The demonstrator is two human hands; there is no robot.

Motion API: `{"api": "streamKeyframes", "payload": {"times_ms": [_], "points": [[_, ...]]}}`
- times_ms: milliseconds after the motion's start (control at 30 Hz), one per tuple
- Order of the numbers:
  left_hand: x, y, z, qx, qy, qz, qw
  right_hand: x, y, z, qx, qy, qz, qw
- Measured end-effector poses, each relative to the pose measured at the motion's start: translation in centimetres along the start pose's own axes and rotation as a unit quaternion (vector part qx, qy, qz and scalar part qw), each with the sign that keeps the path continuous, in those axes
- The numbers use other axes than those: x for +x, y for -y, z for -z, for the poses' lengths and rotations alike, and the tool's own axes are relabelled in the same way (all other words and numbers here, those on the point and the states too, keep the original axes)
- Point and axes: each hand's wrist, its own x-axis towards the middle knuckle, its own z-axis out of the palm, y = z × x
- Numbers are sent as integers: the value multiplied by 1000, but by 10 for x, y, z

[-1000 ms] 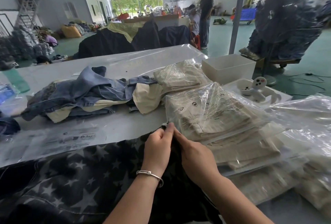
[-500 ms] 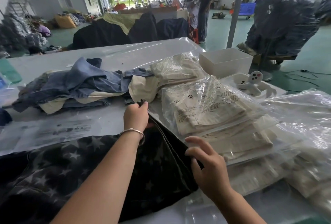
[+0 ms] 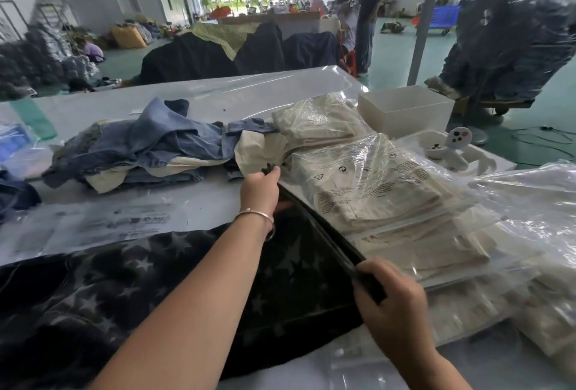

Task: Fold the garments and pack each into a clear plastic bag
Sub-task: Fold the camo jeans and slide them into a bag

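The dark star-print garment (image 3: 156, 290) lies spread on the worktop (image 3: 199, 202) under both forearms, with its right edge pulled taut between the hands. The left hand (image 3: 260, 187) pinches the far corner of that edge, and the right hand (image 3: 392, 299) grips the near end, fingers curled round the dark hem. This looks like the first fold just starting; the garment is neither folded nor bagged. Just right of the hands sits a stack of cream garments already sealed in clear bags (image 3: 374, 190), so part of the job is done. Beyond the left hand a loose heap of denim and cream clothes (image 3: 149, 149) waits unfolded. Left of the hands flat empty bags (image 3: 118, 221) lie ready. Much remains.
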Motion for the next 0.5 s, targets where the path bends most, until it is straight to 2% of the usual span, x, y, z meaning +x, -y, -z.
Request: {"api": "streamKeyframes", "payload": {"times_ms": [67, 133, 200, 267, 400, 500], "points": [[4, -2, -5, -127, 26, 60, 990, 5, 12, 0, 67, -71, -39, 994], [7, 2, -7, -148, 35, 85, 985, 11, 20, -4, 125, -102, -118, 980], [10, 12, -4, -106, 38, 95, 989, 19, 20, -9, 127, -56, -211, 968], [17, 21, 8, -67, 56, 115, 990, 25, 21, -15, 106, 23, -253, 961], [41, 24, 47, -90, 99, 154, 979, 25, 57, -32, 176, 84, -235, 952], [56, 10, 88, -132, 113, 178, 969, 27, 100, -64, 301, 170, -208, 915]]}}
